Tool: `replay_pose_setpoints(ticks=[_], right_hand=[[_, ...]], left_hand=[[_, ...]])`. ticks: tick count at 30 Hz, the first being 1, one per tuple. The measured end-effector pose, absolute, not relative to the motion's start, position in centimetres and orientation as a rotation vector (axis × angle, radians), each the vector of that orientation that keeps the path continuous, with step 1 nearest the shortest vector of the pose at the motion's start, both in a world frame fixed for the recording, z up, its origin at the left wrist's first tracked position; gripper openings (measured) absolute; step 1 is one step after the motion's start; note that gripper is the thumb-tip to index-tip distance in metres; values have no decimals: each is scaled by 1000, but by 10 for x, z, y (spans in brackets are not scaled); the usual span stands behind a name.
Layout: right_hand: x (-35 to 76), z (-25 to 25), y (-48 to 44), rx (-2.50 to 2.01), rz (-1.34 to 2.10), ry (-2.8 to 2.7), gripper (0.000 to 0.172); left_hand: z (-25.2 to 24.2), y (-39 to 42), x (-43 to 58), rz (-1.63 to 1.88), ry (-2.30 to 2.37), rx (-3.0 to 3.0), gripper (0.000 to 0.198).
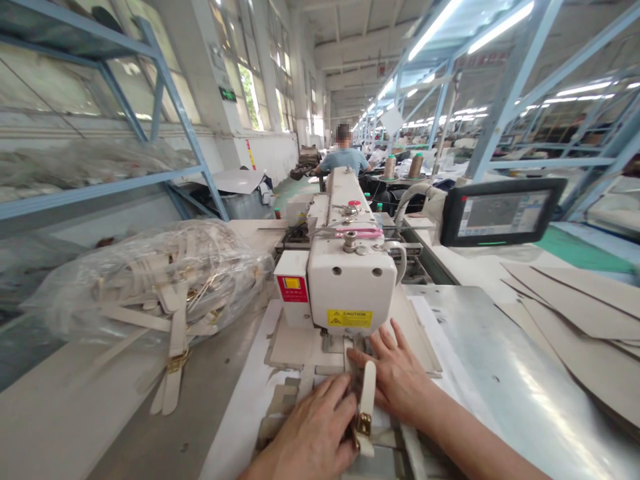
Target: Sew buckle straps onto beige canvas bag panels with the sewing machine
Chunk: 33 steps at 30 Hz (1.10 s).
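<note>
A cream strap with a gold buckle (366,407) stands up between my two hands, in front of the sewing machine's head (353,283). My left hand (313,427) is closed at the near side of the strap, fingers bent beside the buckle; the exact grip is partly hidden. My right hand (397,373) lies with its fingers spread on the cream template plate (417,347) right below the machine head. Its index finger reaches toward a narrow strap piece under the needle area. The needle itself is hidden.
A clear plastic bag (125,267) of cream straps with gold buckles lies at left. A touch screen (503,212) stands at right, above stacked cream sheets (580,313). Thread cones (415,167) and a seated person (343,157) are farther back. A blue shelf frame (183,133) rises at left.
</note>
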State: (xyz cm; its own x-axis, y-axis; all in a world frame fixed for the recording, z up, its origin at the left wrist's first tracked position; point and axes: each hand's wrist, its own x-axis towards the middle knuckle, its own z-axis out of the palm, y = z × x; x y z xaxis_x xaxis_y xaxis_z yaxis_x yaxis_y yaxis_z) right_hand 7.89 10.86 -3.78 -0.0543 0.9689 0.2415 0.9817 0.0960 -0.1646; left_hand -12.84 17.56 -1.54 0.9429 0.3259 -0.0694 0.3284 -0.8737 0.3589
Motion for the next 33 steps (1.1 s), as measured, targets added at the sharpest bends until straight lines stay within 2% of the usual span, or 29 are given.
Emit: replay_pose_setpoints(ticks=[7, 14, 18, 21, 27, 29, 33], right_hand=[[89, -30, 99, -2054, 48, -2079, 54], [122, -24, 66, -1981, 286, -2148, 59], [130, -30, 44, -1866, 382, -2186, 69], [128, -38, 39, -1790, 328, -2232, 64], [119, -57, 52, -1809, -62, -2260, 67], [120, -63, 59, -1817, -95, -2216, 67], [131, -67, 67, -1772, 57, -1909, 46]], left_hand=[[-17, 168, -120, 39, 418, 2740, 62], [-18, 181, -128, 179, 62, 2813, 20], [-18, 186, -130, 245, 152, 2745, 26], [-19, 185, -129, 271, 175, 2688, 36], [-25, 185, -123, 318, 375, 2699, 31], [-25, 186, -119, 361, 358, 2705, 31], [-15, 190, -109, 470, 234, 2749, 22]])
